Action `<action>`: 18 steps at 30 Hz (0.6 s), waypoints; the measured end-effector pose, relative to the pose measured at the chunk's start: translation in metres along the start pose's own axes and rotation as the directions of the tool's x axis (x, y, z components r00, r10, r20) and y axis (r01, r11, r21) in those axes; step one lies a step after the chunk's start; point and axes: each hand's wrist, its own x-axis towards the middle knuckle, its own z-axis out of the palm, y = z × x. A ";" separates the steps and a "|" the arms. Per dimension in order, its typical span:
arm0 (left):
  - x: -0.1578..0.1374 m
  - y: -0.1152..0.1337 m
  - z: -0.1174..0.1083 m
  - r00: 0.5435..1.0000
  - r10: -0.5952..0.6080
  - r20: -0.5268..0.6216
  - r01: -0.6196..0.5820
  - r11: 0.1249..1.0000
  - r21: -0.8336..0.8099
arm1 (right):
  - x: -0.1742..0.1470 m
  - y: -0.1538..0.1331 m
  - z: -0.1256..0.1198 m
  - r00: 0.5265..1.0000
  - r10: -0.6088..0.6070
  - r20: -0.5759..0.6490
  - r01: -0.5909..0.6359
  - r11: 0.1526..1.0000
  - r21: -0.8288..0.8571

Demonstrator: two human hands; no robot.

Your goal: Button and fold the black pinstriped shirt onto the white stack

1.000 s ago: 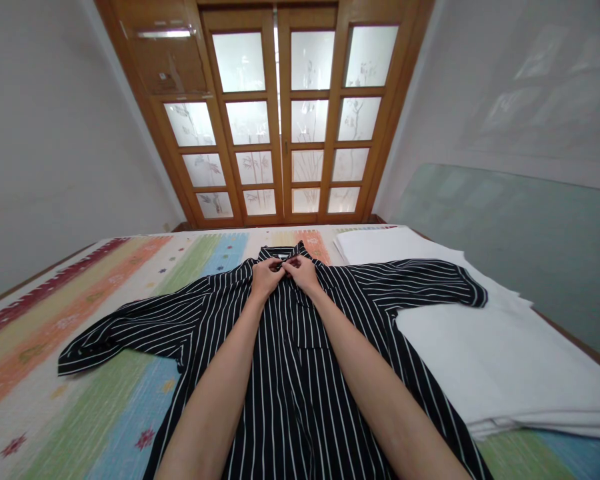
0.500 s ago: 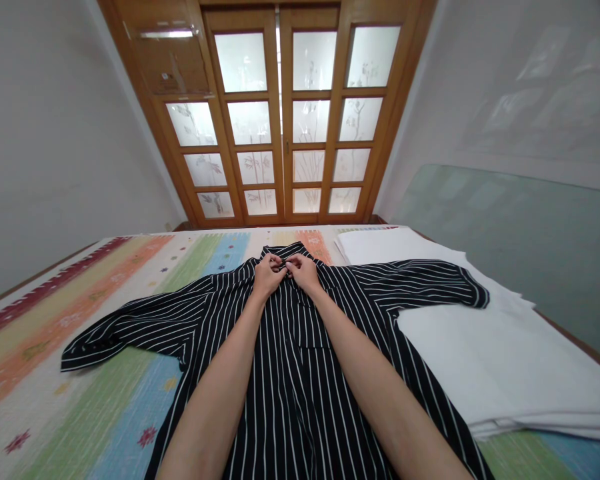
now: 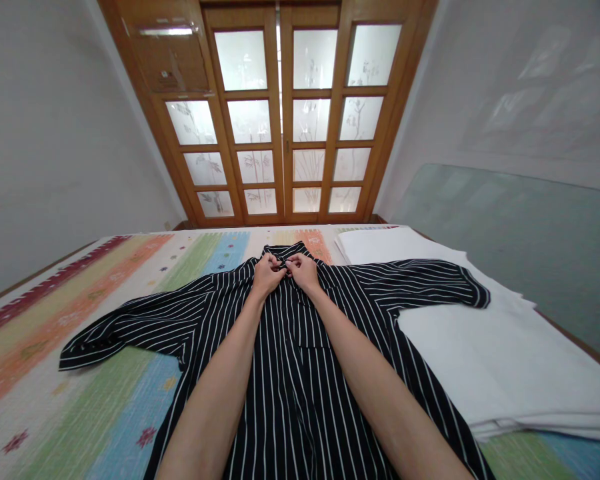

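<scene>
A black shirt with white stripes (image 3: 275,373) lies spread front side up, its sleeves stretched out to both sides. Just below its collar, my left hand (image 3: 269,275) pinches the front edge of the fabric. Close beside it, my right hand (image 3: 303,272) pinches the opposite part of the same front. The fingertips of both hands nearly meet at the neck opening. Whatever small part sits between them, such as a button, is too small and too covered to make out. My forearms hide parts of the shirt's front.
Beneath the shirt is a colourful striped cover (image 3: 95,313). A folded white cloth (image 3: 500,360) lies at the right, under the shirt's right-hand sleeve. Behind it stands a pale green panel (image 3: 520,233) by the wall. Wooden doors with frosted panes (image 3: 285,153) close off the far end.
Almost nothing differs. Both hands stay at the collar with only slight finger movement, and the shirt keeps its place.
</scene>
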 end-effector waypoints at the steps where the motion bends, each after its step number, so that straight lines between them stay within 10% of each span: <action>1: 0.000 0.000 0.000 1.000 0.005 -0.001 -0.005 1.000 0.008 | 0.000 0.000 0.000 1.000 -0.004 -0.006 0.004 1.000 -0.004; 18: -0.001 0.005 -0.003 0.996 -0.071 -0.055 0.073 0.997 0.028 | -0.002 -0.005 0.000 1.000 0.019 -0.009 -0.018 0.997 0.076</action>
